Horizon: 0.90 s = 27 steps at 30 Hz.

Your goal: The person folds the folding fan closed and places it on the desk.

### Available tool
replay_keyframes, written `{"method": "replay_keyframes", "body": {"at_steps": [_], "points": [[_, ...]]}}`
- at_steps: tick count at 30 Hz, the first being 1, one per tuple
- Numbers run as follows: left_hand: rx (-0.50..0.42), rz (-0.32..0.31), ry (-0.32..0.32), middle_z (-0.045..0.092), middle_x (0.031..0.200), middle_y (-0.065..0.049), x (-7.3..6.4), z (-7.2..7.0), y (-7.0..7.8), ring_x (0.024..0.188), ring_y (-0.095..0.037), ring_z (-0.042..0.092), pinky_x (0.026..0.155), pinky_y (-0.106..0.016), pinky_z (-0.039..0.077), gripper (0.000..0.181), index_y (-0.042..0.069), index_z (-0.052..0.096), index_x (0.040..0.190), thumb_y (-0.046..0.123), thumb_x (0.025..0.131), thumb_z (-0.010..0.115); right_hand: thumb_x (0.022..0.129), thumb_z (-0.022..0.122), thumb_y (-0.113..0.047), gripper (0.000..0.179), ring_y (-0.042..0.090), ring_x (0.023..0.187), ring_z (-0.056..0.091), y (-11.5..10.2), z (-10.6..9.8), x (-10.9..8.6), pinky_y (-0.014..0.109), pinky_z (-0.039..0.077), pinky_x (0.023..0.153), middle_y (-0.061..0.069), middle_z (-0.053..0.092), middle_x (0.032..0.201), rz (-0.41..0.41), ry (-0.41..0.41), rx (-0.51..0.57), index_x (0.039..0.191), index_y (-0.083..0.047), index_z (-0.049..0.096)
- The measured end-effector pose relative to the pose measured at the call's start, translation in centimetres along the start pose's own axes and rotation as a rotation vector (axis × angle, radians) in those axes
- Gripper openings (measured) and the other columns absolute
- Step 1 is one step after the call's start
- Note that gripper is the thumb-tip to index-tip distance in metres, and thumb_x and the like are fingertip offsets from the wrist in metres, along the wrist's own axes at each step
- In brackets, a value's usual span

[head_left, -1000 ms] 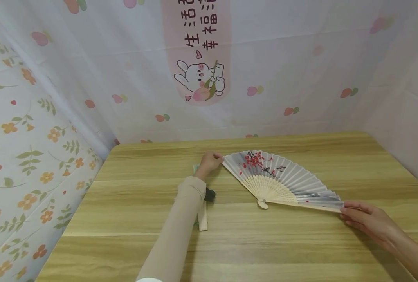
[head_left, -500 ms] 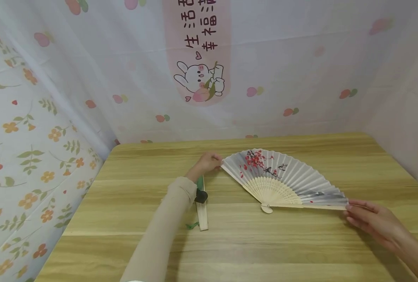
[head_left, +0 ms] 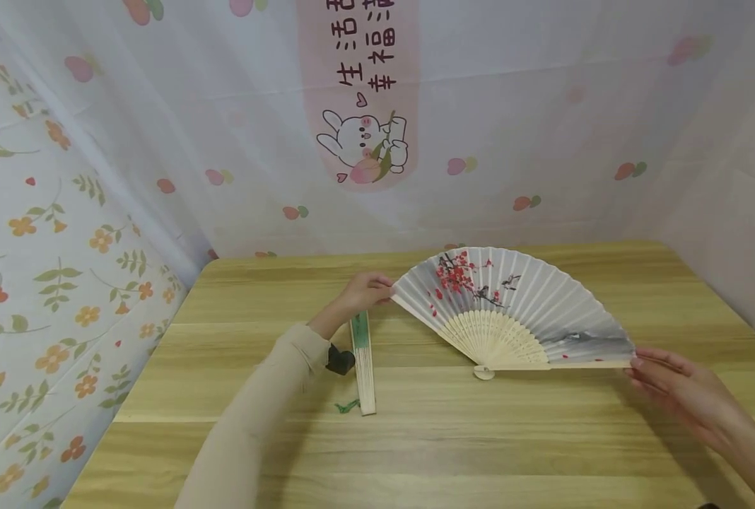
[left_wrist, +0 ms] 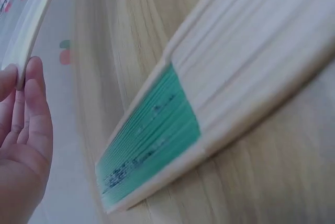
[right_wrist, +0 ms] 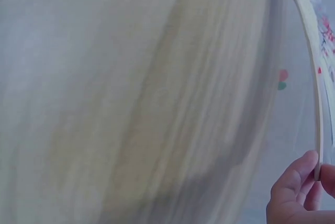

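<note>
A grey-white folding fan (head_left: pixel 543 297) with red blossoms and pale bamboo ribs is spread wide in the head view. My left hand (head_left: pixel 365 291) pinches the tip of its left guard stick between thumb and fingers, as the left wrist view also shows. On the other side my right hand (head_left: pixel 686 385) pinches the end of the right guard stick (right_wrist: pixel 318 124). The fan's pivot end (head_left: pixel 484 372) points toward me. Just below my left hand lies a second, folded fan (head_left: pixel 363 360) with green pleats (left_wrist: pixel 152 143) and a green cord (head_left: pixel 348 406).
The wooden table (head_left: pixel 479 445) has a patterned white cloth (head_left: pixel 530 141) hanging behind it and a floral cloth (head_left: pixel 66 297) at the left. A black strap piece (head_left: pixel 339 360) shows by my left wrist, beside the folded fan.
The fan has spread a little wider and its face tilts up more toward me. My left hand has shifted slightly left, my right hand slightly right, and more of the folded fan shows.
</note>
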<state>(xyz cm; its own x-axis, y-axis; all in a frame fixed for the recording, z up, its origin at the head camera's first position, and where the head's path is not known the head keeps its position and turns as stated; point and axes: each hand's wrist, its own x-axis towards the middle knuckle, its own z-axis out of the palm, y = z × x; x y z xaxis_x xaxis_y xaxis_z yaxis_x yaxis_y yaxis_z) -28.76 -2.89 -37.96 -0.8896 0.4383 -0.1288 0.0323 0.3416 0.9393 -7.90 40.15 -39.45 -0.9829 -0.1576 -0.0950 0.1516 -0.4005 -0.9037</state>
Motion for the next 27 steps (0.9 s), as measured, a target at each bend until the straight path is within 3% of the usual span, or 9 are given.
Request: {"method": "replay_keyframes", "body": {"at_steps": [7, 15, 19, 23, 27], "points": [[-0.042, 0.063, 0.018, 0.058, 0.099, -0.018, -1.8, -0.7, 0.2, 0.095, -0.035, 0.056, 0.083, -0.037, 0.046, 0.023, -0.008, 0.056, 0.105, 0.007, 0.087, 0.056, 0.093, 0.034, 0.005, 0.033, 0.016, 0.086, 0.060, -0.7, 0.4, 0.6, 0.025, 0.050, 0.075, 0.003, 0.061, 0.095, -0.011, 0.007, 0.021, 0.100, -0.011, 0.063], [-0.071, 0.085, 0.079, 0.060, 0.096, -0.017, -3.6, -1.4, 0.6, 0.093, -0.034, 0.057, 0.084, -0.041, 0.045, 0.022, -0.007, 0.057, 0.103, 0.009, 0.088, 0.055, 0.093, 0.037, 0.004, 0.029, 0.017, 0.087, 0.060, -1.4, 1.1, 1.1, 0.026, 0.050, 0.075, 0.004, 0.060, 0.094, -0.028, 0.013, 0.025, 0.101, -0.009, 0.062], [-0.078, 0.114, 0.107, 0.061, 0.097, -0.017, -4.2, -1.7, 0.7, 0.090, -0.030, 0.059, 0.082, -0.038, 0.047, 0.022, -0.007, 0.057, 0.102, 0.008, 0.087, 0.056, 0.092, 0.037, 0.005, 0.030, 0.018, 0.086, 0.061, -1.6, 1.4, 1.3, 0.027, 0.050, 0.074, 0.005, 0.059, 0.093, -0.033, 0.028, 0.058, 0.100, -0.008, 0.063], [-0.076, 0.154, 0.115, 0.061, 0.098, -0.018, -5.0, -2.0, 0.7, 0.092, -0.035, 0.058, 0.080, -0.036, 0.048, 0.022, -0.008, 0.057, 0.102, 0.008, 0.087, 0.055, 0.093, 0.036, 0.005, 0.031, 0.018, 0.085, 0.061, -1.8, 1.7, 1.6, 0.027, 0.050, 0.074, 0.006, 0.059, 0.092, -0.038, 0.031, 0.092, 0.099, -0.007, 0.064], [-0.091, 0.149, 0.141, 0.061, 0.097, -0.017, -5.9, -2.3, 0.5, 0.090, -0.031, 0.059, 0.080, -0.037, 0.048, 0.022, -0.008, 0.057, 0.102, 0.008, 0.087, 0.055, 0.093, 0.034, 0.006, 0.032, 0.019, 0.086, 0.061, -2.0, 2.1, 1.8, 0.027, 0.050, 0.075, 0.007, 0.059, 0.093, -0.036, 0.008, 0.119, 0.100, -0.005, 0.063]]}}
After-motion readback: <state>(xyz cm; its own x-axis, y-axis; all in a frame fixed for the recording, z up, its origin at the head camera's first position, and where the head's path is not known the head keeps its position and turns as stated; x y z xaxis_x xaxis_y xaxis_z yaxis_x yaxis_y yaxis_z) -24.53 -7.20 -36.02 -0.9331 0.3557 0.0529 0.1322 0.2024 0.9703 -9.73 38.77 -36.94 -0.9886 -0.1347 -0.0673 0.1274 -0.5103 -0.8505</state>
